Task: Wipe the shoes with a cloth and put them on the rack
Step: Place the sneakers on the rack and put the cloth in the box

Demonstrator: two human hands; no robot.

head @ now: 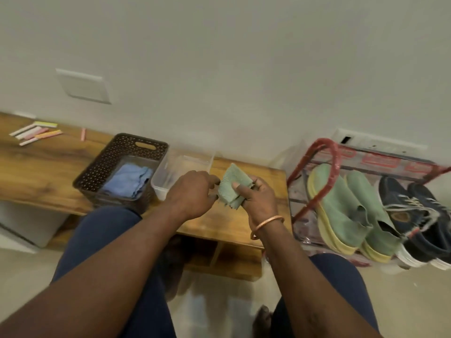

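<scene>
Labels (377, 162) on rack (330, 148), red, unreadable

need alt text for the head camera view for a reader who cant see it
A person's left hand and right hand hold a folded pale green cloth above a wooden bench. To the right, a pair of green slip-on shoes with yellow soles and a pair of navy lace-up sneakers sit on a red metal rack.
</scene>
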